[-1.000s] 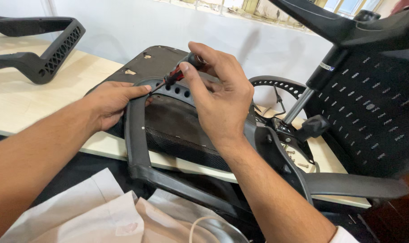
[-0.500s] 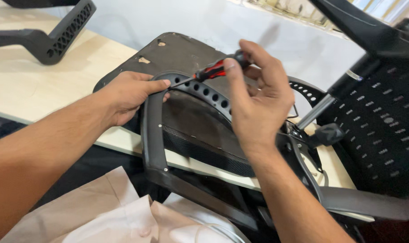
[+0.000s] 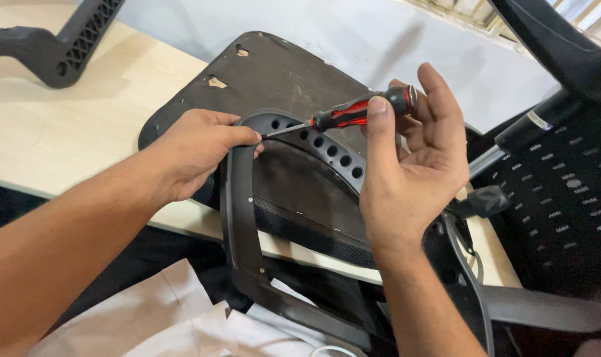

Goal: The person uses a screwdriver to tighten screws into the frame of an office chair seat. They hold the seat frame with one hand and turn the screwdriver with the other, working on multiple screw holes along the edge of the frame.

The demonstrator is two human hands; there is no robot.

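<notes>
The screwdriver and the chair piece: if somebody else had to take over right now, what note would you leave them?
Right hand: fingers pinch the red-and-black-handled screwdriver, its thin metal tip aimed at the frame's top corner.
Left hand: grips that corner of the curved black plastic chair frame, steadying it.
The frame lies over a dark upturned seat pan on the pale wooden table.
Done: cannot tell which screws are in.
Left: the screw at the tip is hidden by the left fingers.

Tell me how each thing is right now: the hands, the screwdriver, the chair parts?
Left hand: gripping the top of the black chair frame.
Right hand: holding the screwdriver by its handle.
Screwdriver: nearly level, tip at the frame by the left fingers.
Black chair frame: leaning on the table edge.
Dark seat board: lying flat on the table.
Black armrest piece: lying on the table, untouched.
</notes>
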